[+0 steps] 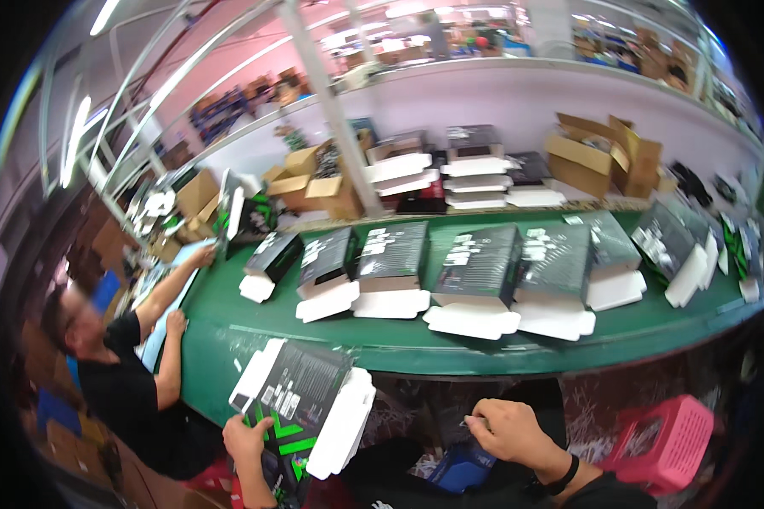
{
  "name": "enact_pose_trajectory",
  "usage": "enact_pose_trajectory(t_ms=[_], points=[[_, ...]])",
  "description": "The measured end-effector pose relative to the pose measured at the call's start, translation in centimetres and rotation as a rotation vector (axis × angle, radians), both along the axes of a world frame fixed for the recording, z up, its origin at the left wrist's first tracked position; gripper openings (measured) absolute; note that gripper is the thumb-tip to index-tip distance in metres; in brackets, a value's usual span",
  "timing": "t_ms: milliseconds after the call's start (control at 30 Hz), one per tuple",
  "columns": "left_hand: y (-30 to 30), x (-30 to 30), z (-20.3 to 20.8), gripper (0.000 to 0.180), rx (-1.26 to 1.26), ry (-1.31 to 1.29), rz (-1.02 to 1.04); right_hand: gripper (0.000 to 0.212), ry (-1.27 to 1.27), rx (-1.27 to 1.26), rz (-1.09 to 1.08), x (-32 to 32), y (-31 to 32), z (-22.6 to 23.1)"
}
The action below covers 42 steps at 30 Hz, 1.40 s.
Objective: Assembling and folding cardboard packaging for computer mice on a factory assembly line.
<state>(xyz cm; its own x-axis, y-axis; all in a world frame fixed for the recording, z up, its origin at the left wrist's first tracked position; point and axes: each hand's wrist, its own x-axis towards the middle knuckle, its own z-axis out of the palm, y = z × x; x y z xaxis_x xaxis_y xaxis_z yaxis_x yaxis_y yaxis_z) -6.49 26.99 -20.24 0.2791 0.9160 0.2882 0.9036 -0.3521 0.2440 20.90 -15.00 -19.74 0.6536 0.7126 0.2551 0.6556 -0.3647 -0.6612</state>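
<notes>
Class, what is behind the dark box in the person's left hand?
Behind the dark box in the left hand, the green tabletop shows past its upper edge. Part of the tabletop's near edge is covered and cannot be seen.

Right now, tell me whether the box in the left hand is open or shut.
Open: white flaps stick outward from the black-and-green box in the left hand.

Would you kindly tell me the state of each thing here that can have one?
Black-and-green box: held by the left hand, white flaps open
Right hand: fingers curled, whether holding anything unclear
Black boxes midway along the green table: white flaps spread open
Left brown carton: open, filled
Right brown carton: flaps open, contents unclear
</notes>
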Motion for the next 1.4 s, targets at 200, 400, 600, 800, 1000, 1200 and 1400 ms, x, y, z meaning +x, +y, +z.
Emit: enact_pose_trajectory(t_ms=[200, 400, 600, 800, 1000, 1200, 1400], points=[[-5.6, 0.6, 7.1, 0.052, 0.202, -0.172, -0.130, 0.021, -0.003, 0.178, 0.155, 1.0, -1.6, 1.6], [-16.9, 5.0, 12.4, 0.045, 0.292, -0.028, -0.728, 0.018, -0.249, 0.456, 0.457, 1.2, -0.8, 4.6], [-21.6, 12.3, 2.3, 0.036, -0.518, -0.281, -1.480, 0.020, -0.545, 0.361, 0.636, 2.4, 1.4, 5.2], [-26.3, 13.9, -4.1, 0.039, -1.652, -0.846, -1.066, 0.020, -0.418, 0.245, 0.631, 4.9, 1.4, 2.5], [-26.5, 13.5, -4.7, 0.035, -1.694, -0.893, -1.059, 0.023, -0.442, 0.122, 0.641, 4.5, 0.7, 2.3], [-25.6, 13.2, -4.5, 0.032, -1.608, -0.883, -1.073, 0.022, -0.473, 0.095, 0.623, 4.5, 1.6, 2.1], [-25.0, 13.3, -4.2, 0.032, -1.683, -0.876, -1.030, 0.025, -0.480, 0.089, 0.729, 4.7, 2.4, 2.4]])
